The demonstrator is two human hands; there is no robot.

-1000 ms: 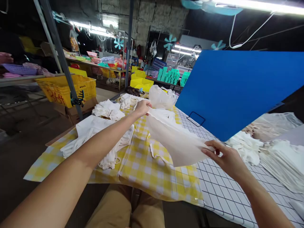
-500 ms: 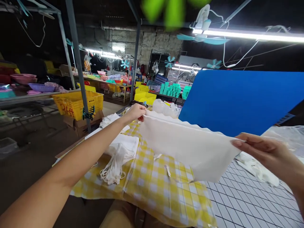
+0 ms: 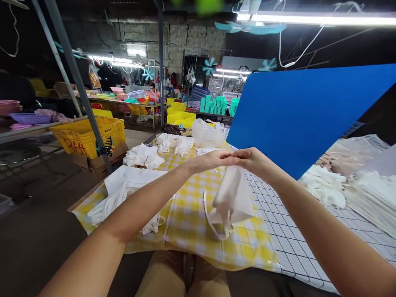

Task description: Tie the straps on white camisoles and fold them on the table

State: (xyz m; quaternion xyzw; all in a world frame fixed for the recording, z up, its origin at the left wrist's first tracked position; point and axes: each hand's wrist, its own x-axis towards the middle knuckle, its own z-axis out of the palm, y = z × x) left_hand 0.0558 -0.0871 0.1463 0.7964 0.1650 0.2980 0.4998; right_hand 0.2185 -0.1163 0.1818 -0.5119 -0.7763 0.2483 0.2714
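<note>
My left hand (image 3: 213, 160) and my right hand (image 3: 250, 157) meet above the table, fingers closed together on the upper edge of a white cloth piece (image 3: 232, 192). The cloth hangs folded below them, and a thin white strap (image 3: 206, 208) trails from it over the yellow checked cover (image 3: 188, 214). To the left, partly behind my left forearm, lies a stack of white cloth pieces (image 3: 123, 181) with loops of strap at its near end. A smaller white cloth heap (image 3: 144, 156) sits behind that stack.
More white pieces (image 3: 182, 144) and a clear plastic bag (image 3: 206, 133) lie at the table's back. A large blue board (image 3: 303, 115) leans behind on the right, with white cloth piles (image 3: 371, 198) before it. A yellow crate (image 3: 89, 134) stands left beside a metal post (image 3: 77, 82).
My hands were wide apart, stretching the cloth flat between them. Now they have come together and the cloth hangs folded. The view has shifted somewhat.
</note>
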